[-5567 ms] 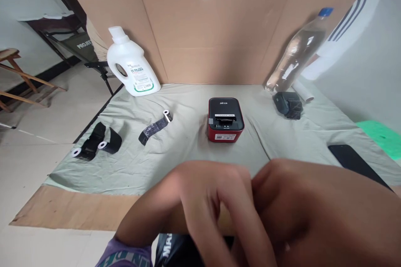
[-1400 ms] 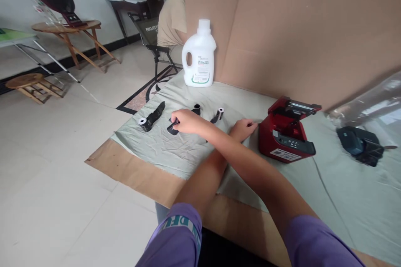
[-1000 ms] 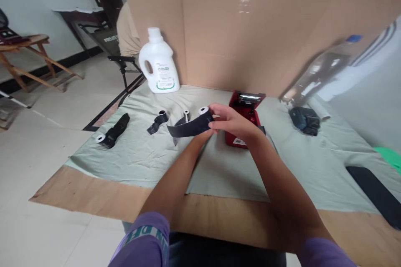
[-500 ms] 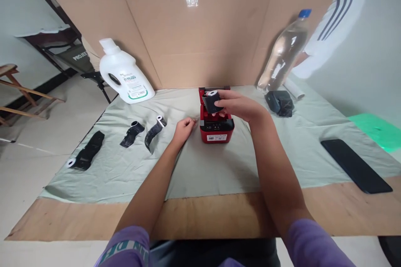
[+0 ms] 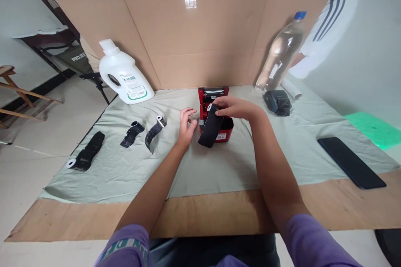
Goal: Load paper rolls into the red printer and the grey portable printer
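Head view shows a desk [image 5: 213,215], partly covered with a pale green cloth [image 5: 244,175]. On it is a white bottle [image 5: 127,77], behind and to the left of a red printer [image 5: 229,133], whose lid is raised. Just beside the printer, on its left, the left grip [image 5: 187,127] is half open, with the fingers loosely bent. From the printer's right side, the right grip [image 5: 236,107] is closed on the upper end of a black roll [image 5: 211,128], between thumb and fingers. This roll's strip hangs before the printer; whether they touch, I cannot tell. Three other rolls [image 5: 132,134] lie farther left of the printer.
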{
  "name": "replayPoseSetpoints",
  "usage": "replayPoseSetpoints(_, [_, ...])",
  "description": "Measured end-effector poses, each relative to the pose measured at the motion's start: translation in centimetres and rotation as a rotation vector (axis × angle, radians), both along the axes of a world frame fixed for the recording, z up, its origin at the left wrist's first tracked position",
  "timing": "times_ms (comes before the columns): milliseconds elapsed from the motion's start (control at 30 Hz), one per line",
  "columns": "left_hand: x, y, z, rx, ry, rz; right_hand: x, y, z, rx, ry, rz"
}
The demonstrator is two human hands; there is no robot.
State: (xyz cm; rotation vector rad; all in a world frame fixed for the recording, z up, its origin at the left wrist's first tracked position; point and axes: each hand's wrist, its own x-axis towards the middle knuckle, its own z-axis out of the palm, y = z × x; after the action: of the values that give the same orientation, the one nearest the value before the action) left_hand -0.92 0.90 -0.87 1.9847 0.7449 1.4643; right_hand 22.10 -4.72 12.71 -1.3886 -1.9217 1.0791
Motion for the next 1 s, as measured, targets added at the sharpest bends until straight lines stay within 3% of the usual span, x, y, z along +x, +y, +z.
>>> replayPoseSetpoints(200, [0.5, -1.4, 0.2, 0.229, 0.135, 0.005, -3.0, 1.5, -2.6, 0.106, -0.604, -0.234])
replayPoseSetpoints(300, [0.2, -1.3, 0.6, 0.305, 0.179, -0.008, -4.1, 2.0, -3.1, 0.096, -0.699, -0.269])
replayPoseSetpoints(433, [0.0, -1.2, 0.9, 0.364, 0.285, -0.125, -4.2, 2.9, -3.4, 0.050, -0.708, -0.274])
replayPoseSetpoints(567, [0.1, -1.3, 0.8, 0.403, 0.312, -0.144, -3.2, 2.8, -2.5, 0.030, -0.577, -0.218])
replayPoseSetpoints(700, [0.3, -1.9, 0.9, 0.427, 0.309, -0.075, -1.1, 1.2, -0.2, 0.098, -0.228, -0.187])
replayPoseSetpoints(767, [0.5, -2.2, 0.9, 0.438, 0.325, -0.036, -0.1, 0.7, 0.6, 0.173, -0.089, -0.273])
replayPoseSetpoints(833, [0.8, -2.6, 0.9, 0.460, 0.336, -0.014, 0.8, 0.7, 0.6, 0.294, -0.004, -0.453])
replayPoseSetpoints(933, [1.0, -2.8, 0.8, 0.479, 0.308, -0.009, 1.5, 2.0, -1.1, 0.437, 0.075, -0.691])
replayPoseSetpoints(1000, [1.0, -2.9, 0.8, 0.479, 0.282, -0.007, 1.6, 3.1, -2.6, 0.460, 0.133, -0.743])
